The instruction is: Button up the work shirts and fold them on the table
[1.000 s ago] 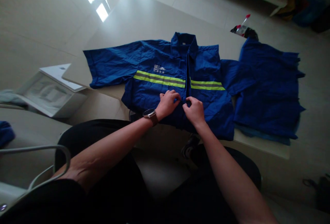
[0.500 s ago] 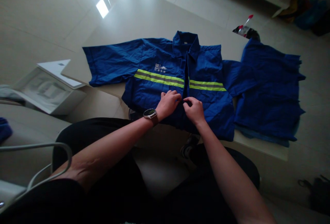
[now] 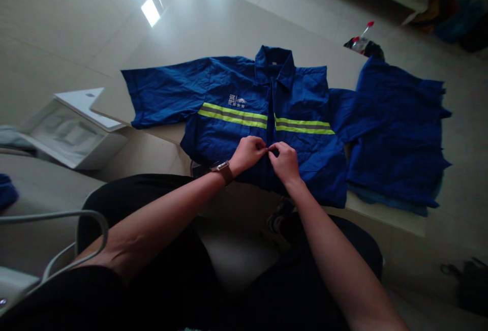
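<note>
A blue work jacket (image 3: 229, 79) with a collar, a white chest print and yellow-green reflective stripes lies face up, its collar away from me. Its front is parted in a narrow gap below the collar. My left hand (image 3: 247, 155), with a watch on the wrist, pinches the jacket's front edge below the stripe. Close against it, my right hand (image 3: 285, 162) pinches the other front edge. The fingertips of both hands nearly meet at the middle of the front. Whatever small part lies between them is hidden.
Under the jacket is a pale table (image 3: 213, 26). More folded blue clothing (image 3: 396, 138) lies at its right end. A white open box (image 3: 72, 132) stands at the left. Beyond the table are clear bottles with red caps (image 3: 360, 43). A grey cable (image 3: 91, 214) loops by my left forearm.
Both hands have shifted slightly left and come closer together. The right front edge of the jacket has moved left with them, narrowing the gap at the stripe.
</note>
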Demonstrator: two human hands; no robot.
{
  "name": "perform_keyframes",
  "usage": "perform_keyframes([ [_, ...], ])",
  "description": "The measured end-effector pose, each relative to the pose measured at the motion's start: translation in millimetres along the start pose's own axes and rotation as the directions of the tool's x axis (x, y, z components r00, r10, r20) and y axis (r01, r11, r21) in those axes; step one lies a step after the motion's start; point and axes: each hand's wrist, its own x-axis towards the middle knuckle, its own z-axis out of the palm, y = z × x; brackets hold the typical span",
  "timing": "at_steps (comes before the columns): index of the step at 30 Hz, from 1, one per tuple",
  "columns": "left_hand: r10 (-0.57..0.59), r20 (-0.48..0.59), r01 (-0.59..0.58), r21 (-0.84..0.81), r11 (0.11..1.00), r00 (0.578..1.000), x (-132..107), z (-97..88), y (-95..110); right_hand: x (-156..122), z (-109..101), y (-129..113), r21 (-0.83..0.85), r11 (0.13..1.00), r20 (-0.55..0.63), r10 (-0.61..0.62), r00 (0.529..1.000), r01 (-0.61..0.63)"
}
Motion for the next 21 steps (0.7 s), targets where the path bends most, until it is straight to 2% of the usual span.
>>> perform_keyframes([
  [4,-0.241,0.092,0.253,-0.15,0.956,0.966,1.4,-1.8,1.4,-0.7,-1.1,-0.5,0.019,1.0,-0.006,0.002,1.0,-0.002],
  [6,-0.272,0.116,0.287,-0.153,0.946,0.955,2.6,-3.8,0.9,-0.8,-1.4,-0.9,0.033,0.999,-0.007,-0.002,1.0,0.003],
  [11,-0.22,0.105,0.228,-0.07,0.971,0.97,3.9,-8.6,-2.3,-0.2,-0.8,-2.1,0.159,0.987,-0.009,0.019,1.0,-0.018],
  [14,-0.205,0.077,0.211,-0.072,0.975,0.976,3.1,-7.4,-2.5,1.1,-0.7,-1.3,0.249,0.963,0.017,0.105,0.994,-0.106],
  [18,-0.074,0.02,0.074,0.021,0.997,0.997,0.6,-0.9,0.7,5.8,0.1,3.3,0.33,0.913,0.07,0.232,0.97,-0.242],
  [21,-0.004,0.02,0.002,0.126,0.992,1.0,-2.7,2.3,4.2,10.0,0.7,8.2,0.382,0.861,0.154,0.297,0.942,-0.334],
])
